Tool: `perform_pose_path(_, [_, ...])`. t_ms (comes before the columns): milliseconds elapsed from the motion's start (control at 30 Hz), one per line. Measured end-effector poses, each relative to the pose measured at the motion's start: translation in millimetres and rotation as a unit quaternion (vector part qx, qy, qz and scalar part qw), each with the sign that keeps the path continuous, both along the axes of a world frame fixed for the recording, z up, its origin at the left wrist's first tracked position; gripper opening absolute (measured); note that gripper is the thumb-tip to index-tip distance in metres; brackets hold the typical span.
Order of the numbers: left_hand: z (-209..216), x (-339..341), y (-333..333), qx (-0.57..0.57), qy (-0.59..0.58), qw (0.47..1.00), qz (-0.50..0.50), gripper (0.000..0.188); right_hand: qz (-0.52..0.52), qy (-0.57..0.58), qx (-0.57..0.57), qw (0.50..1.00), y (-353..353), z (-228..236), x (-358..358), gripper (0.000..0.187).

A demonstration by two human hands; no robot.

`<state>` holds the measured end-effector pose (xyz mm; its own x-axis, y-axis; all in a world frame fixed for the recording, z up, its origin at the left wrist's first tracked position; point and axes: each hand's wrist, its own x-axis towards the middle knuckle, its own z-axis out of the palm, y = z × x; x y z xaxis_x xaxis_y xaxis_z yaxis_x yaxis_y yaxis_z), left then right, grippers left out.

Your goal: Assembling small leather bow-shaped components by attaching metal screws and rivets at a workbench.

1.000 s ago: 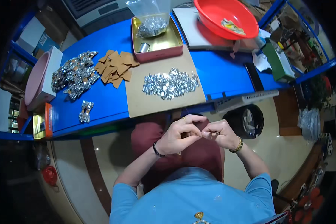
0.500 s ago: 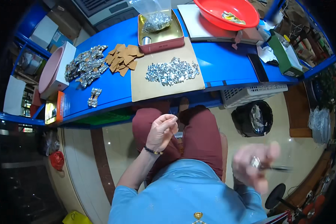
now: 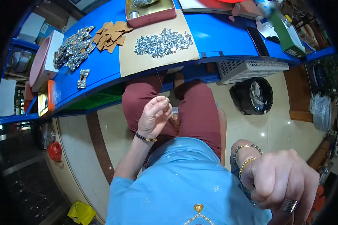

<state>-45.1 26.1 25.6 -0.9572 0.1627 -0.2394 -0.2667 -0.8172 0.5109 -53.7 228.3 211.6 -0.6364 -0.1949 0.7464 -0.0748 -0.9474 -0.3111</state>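
Observation:
My left hand (image 3: pixel 156 117) is raised above my lap with thumb and fingers pinched together. A fine thread (image 3: pixel 160 78) runs between the table edge and these fingertips; anything smaller in the pinch is too small to make out. Near the lower right, my right hand (image 3: pixel 283 180) is lifted close to the camera, fingers curled inward and a ribbed silver thimble ring (image 3: pixel 290 205) on one finger. Its fingertips are hidden. Loose silver beads (image 3: pixel 163 43) lie heaped on a cardboard sheet (image 3: pixel 154 67) at the table's front.
On the blue table (image 3: pixel 105 80) are brown bow-shaped pieces (image 3: pixel 110 36), a pile of beaded bows (image 3: pixel 74 48) and one separate bow (image 3: pixel 83 78). Behind the beads stands a tin (image 3: pixel 152 19) holding a silver spool (image 3: pixel 133 15). Right are a phone (image 3: pixel 257 42) and, below, a bin (image 3: pixel 251 95).
My right hand has swung down and toward the camera; the thin dark tool blurred in it earlier is now hidden. My left hand keeps its pinch, and the whole view has shifted.

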Motion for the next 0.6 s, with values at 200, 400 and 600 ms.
perform_pose_path(200, [7.1,2.7,2.2,0.057,-0.009,0.998,-0.021,0.009,-0.179,0.074,0.234,0.953,9.6,-62.3,-22.1,0.025])
perform_pose_path(400, [3.3,3.0,-1.6,0.069,-0.047,0.996,-0.005,0.009,-0.283,0.139,0.572,0.757,-6.8,-164.2,-30.2,0.029])
perform_pose_path(600, [4.0,2.1,-0.3,0.078,-0.072,0.994,0.018,0.007,-0.293,0.193,0.589,0.728,-27.0,-180.4,-25.0,0.031])
